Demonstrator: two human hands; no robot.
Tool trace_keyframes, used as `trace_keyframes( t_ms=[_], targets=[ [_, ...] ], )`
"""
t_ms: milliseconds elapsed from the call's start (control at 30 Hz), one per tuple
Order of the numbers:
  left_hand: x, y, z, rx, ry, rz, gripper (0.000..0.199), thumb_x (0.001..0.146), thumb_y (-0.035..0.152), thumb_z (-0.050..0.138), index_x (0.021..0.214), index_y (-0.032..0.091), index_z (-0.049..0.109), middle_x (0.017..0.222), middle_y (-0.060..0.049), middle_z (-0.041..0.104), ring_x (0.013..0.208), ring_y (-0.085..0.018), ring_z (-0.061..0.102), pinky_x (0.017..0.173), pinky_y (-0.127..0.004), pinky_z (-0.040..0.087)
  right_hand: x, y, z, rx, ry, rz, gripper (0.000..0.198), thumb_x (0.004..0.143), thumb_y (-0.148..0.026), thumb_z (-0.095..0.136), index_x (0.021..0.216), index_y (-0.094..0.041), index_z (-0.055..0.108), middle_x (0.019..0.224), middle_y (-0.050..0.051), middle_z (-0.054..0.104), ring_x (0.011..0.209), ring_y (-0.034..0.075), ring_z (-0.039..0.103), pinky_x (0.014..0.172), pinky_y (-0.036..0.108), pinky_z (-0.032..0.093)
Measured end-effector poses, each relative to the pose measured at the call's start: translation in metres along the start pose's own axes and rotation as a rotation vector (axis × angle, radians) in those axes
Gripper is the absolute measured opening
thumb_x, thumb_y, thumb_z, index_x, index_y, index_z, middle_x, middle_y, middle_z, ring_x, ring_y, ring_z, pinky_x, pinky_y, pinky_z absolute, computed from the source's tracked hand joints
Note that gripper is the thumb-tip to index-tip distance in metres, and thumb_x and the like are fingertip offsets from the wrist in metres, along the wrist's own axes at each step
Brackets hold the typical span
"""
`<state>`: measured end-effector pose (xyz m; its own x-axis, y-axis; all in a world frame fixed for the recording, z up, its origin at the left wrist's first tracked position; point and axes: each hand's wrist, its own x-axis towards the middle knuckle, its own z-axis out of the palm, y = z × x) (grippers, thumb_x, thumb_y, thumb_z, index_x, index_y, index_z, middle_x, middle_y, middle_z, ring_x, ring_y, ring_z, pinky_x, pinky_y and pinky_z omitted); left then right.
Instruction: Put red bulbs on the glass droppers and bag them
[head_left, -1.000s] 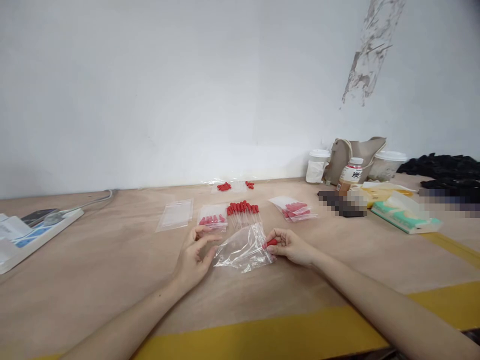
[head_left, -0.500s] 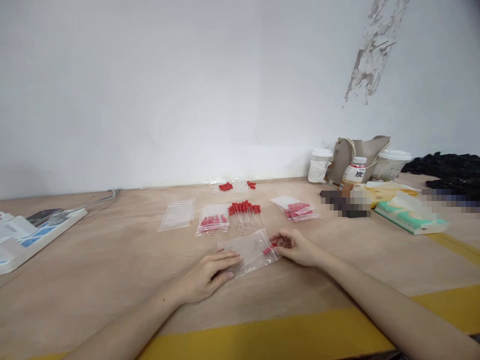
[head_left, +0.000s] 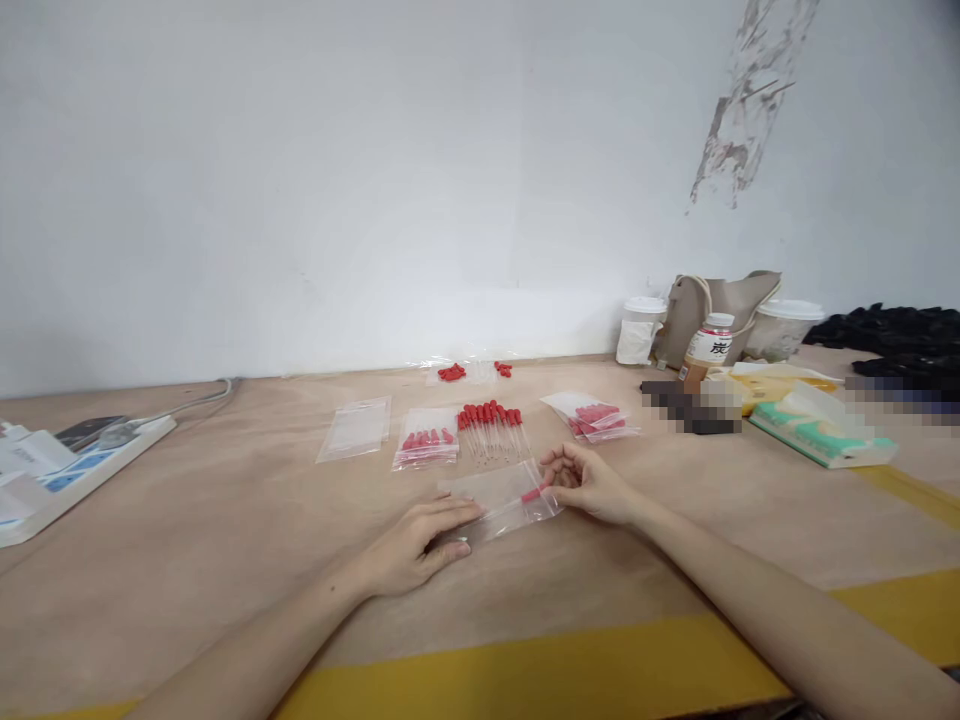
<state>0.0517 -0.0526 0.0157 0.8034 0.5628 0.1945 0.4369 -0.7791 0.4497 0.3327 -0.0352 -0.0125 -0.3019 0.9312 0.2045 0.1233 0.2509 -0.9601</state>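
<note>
A clear zip bag [head_left: 501, 505] lies on the table in front of me. My left hand [head_left: 420, 545] rests on its left end, fingers stretched out and thumb apart. At the bag's right end, my right hand [head_left: 581, 485] pinches the end of a red-handled tool [head_left: 533, 494] whose handle is mostly within the bag; its thin shaft is hard to make out. Just beyond the bag lies a row of similar red-handled tools [head_left: 491, 415] with thin metal shafts pointing toward me. Filled bags with red handles lie left [head_left: 426, 440] and right [head_left: 596, 420] of that row.
Flat clear bags [head_left: 356, 430] lie farther left. Small red pieces [head_left: 451, 372] sit on plastic by the wall. A power strip [head_left: 97, 470] stands at the left edge. At right are a tissue pack [head_left: 821, 430], a bottle [head_left: 707, 350], cups and a beige bag [head_left: 720, 305].
My right hand has pushed the red handle slightly left, deeper into the clear bag. My left hand has stayed nearly in place on the bag.
</note>
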Motion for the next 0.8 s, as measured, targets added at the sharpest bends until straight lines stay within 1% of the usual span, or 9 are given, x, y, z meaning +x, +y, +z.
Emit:
trace_keyframes(
  t_ms=[100, 167, 333, 400, 500, 567, 667, 733, 800],
  targets=[
    [0.001, -0.001, 0.002, 0.015, -0.011, 0.015, 0.039, 0.087, 0.027, 0.044, 0.126, 0.027, 0.043, 0.127, -0.003, 0.049, 0.119, -0.019, 0.042, 0.102, -0.040, 0.028, 0.000, 0.004, 0.007, -0.011, -0.021, 0.020, 0.044, 0.056, -0.035, 0.074, 0.087, -0.016, 0.049, 0.071, -0.002, 0.057, 0.057, 0.008, 0.050, 0.054, 0.022, 0.039],
    [0.001, -0.001, 0.002, 0.022, -0.020, 0.017, 0.038, 0.088, 0.027, 0.043, 0.126, 0.028, 0.044, 0.128, -0.003, 0.048, 0.119, -0.019, 0.041, 0.102, -0.041, 0.027, 0.000, 0.003, 0.011, -0.034, -0.037, 0.033, 0.047, 0.056, -0.036, 0.073, 0.092, -0.016, 0.050, 0.070, -0.002, 0.058, 0.057, 0.009, 0.051, 0.054, 0.022, 0.039],
    [0.001, -0.001, 0.000, 0.014, -0.042, 0.013, 0.036, 0.089, 0.026, 0.041, 0.125, 0.030, 0.045, 0.129, -0.003, 0.046, 0.120, -0.018, 0.041, 0.103, -0.041, 0.025, -0.002, 0.002, 0.007, -0.150, -0.106, -0.007, 0.053, 0.069, -0.035, 0.062, 0.116, -0.016, 0.046, 0.073, 0.000, 0.062, 0.065, 0.012, 0.055, 0.061, 0.025, 0.041],
    [0.000, -0.001, 0.000, 0.003, -0.039, 0.014, 0.036, 0.089, 0.025, 0.041, 0.124, 0.031, 0.045, 0.130, -0.002, 0.046, 0.120, -0.018, 0.041, 0.103, -0.041, 0.025, -0.001, 0.005, 0.002, -0.220, -0.028, -0.030, 0.046, 0.071, -0.033, 0.059, 0.113, -0.016, 0.048, 0.074, 0.001, 0.062, 0.064, 0.012, 0.054, 0.060, 0.025, 0.041],
    [-0.002, -0.003, 0.000, -0.002, -0.029, 0.018, 0.035, 0.089, 0.025, 0.041, 0.123, 0.032, 0.046, 0.133, 0.000, 0.041, 0.122, -0.019, 0.038, 0.103, -0.042, 0.026, 0.007, 0.010, -0.005, -0.390, 0.195, -0.050, 0.028, 0.071, -0.030, 0.055, 0.095, -0.015, 0.058, 0.071, 0.003, 0.062, 0.058, 0.013, 0.051, 0.054, 0.025, 0.039],
    [-0.004, -0.004, -0.001, 0.004, -0.022, 0.023, 0.034, 0.088, 0.025, 0.041, 0.121, 0.032, 0.049, 0.135, 0.000, 0.039, 0.123, -0.020, 0.036, 0.102, -0.042, 0.027, 0.019, 0.010, -0.008, -0.518, 0.312, -0.054, 0.020, 0.070, -0.028, 0.053, 0.083, -0.015, 0.061, 0.070, 0.004, 0.063, 0.058, 0.014, 0.052, 0.055, 0.026, 0.040],
    [-0.006, -0.006, -0.002, 0.022, 0.004, 0.046, 0.033, 0.088, 0.024, 0.041, 0.118, 0.030, 0.052, 0.131, -0.001, 0.044, 0.120, -0.020, 0.040, 0.100, -0.040, 0.031, 0.045, 0.006, -0.009, -0.710, 0.394, 0.041, 0.017, 0.070, -0.025, 0.051, 0.079, -0.016, 0.062, 0.075, 0.004, 0.064, 0.067, 0.015, 0.056, 0.064, 0.025, 0.042],
    [-0.007, -0.007, -0.004, 0.034, 0.023, 0.059, 0.032, 0.088, 0.023, 0.041, 0.117, 0.029, 0.054, 0.126, -0.002, 0.049, 0.114, -0.019, 0.045, 0.097, -0.038, 0.034, 0.066, 0.003, -0.008, -0.785, 0.423, 0.149, 0.018, 0.071, -0.026, 0.051, 0.082, -0.016, 0.060, 0.082, 0.005, 0.065, 0.075, 0.015, 0.058, 0.069, 0.024, 0.042],
    [-0.008, -0.008, -0.005, 0.034, 0.029, 0.056, 0.032, 0.088, 0.023, 0.041, 0.117, 0.029, 0.054, 0.123, -0.003, 0.052, 0.110, -0.018, 0.048, 0.095, -0.036, 0.037, 0.086, 0.003, -0.007, -0.817, 0.442, 0.225, 0.026, 0.068, -0.029, 0.055, 0.089, -0.015, 0.058, 0.088, 0.009, 0.064, 0.081, 0.018, 0.058, 0.070, 0.027, 0.042]
  ],
)
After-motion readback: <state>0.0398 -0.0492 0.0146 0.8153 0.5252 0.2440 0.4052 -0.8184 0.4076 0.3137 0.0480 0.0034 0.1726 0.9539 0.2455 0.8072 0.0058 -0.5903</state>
